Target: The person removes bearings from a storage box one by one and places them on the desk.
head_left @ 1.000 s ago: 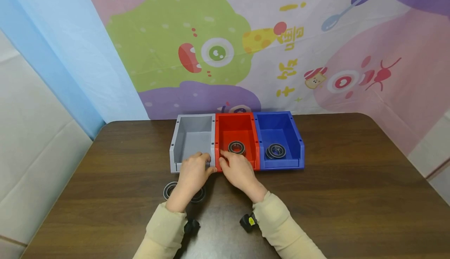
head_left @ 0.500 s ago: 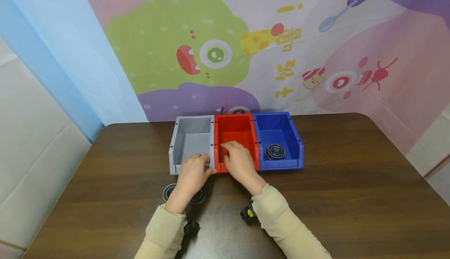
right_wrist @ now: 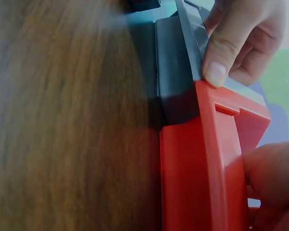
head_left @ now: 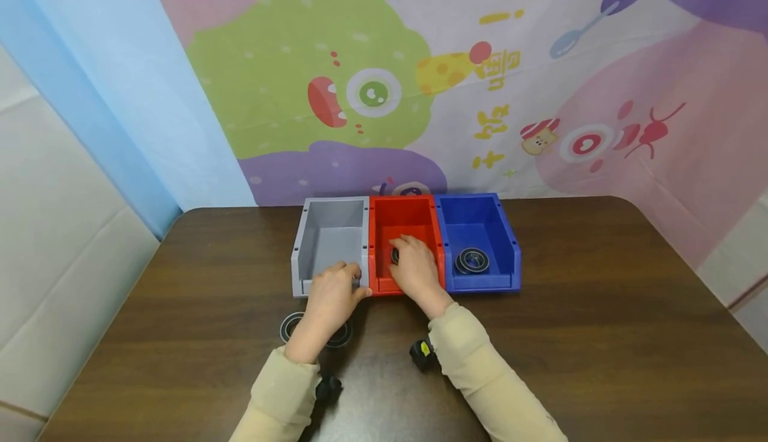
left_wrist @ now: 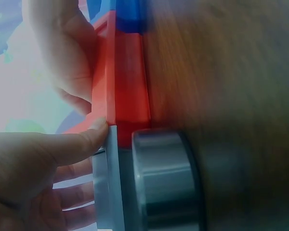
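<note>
My left hand (head_left: 330, 299) pinches the front right corner of the grey bin (head_left: 333, 242), thumb outside and fingers inside, as the left wrist view shows. My right hand (head_left: 417, 270) reaches down into the red bin (head_left: 408, 214), its thumb and fingers curled round a ball bearing (head_left: 394, 255). Most of that bearing is hidden under the hand, and the right wrist view shows only the bin's red front wall (right_wrist: 183, 173) and part of the hand. On the table by my left wrist lie bearings (head_left: 291, 324), partly covered by the forearm; one bearing (left_wrist: 166, 180) looms large in the left wrist view.
A blue bin (head_left: 468, 212) adjoins the red one on the right, with what looks like stacked bearings (head_left: 472, 261) near its front. All three bins stand side by side at the rear of the brown wooden table (head_left: 588, 335), before a printed cloth (head_left: 492, 109).
My right hand has moved from the red bin's left wall rightward and over the bearing, which was in full view a second ago. The left hand has kept its place on the grey bin.
</note>
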The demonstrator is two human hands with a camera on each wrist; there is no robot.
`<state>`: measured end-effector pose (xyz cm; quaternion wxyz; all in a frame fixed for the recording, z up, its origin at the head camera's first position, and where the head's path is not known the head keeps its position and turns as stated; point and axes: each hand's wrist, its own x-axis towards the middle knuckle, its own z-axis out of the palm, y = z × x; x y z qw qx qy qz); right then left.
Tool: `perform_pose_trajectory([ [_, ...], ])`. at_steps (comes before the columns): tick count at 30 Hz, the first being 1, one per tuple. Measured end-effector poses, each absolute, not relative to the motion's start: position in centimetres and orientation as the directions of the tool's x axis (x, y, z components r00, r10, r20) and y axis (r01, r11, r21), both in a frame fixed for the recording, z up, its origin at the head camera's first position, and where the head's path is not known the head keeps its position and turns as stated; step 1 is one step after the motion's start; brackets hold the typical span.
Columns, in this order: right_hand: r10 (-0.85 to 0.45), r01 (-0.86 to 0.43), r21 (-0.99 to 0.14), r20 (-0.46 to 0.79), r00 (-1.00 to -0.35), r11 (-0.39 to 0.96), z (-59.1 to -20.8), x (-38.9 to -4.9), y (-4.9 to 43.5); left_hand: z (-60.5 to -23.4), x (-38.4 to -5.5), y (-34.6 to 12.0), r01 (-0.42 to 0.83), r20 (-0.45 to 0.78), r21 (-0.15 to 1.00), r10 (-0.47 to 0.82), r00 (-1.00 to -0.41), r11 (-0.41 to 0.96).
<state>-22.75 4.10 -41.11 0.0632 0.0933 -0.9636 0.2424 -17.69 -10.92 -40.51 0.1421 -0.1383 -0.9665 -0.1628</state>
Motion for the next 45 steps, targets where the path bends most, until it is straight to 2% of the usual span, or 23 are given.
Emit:
perform_pose_trajectory([
  [8,-0.088,-0.109,-0.528,0.065,-0.994,0.842,-41.23,-23.14,4.04,-40.53,-17.70,-10.90,0.310,0.309,0.280,0.220,-0.925,0.909],
  [19,-0.029,-0.031,-0.567,0.012,-0.999,0.823,-41.11,-23.47,4.10,-40.40,-17.77,-10.83,0.304,0.309,0.269,0.217,-0.926,0.914],
  [45,0.023,0.013,-0.574,0.010,-1.000,0.819,-41.04,-23.20,3.91,-40.58,-17.68,-10.70,0.293,0.311,0.256,0.209,-0.927,0.921],
])
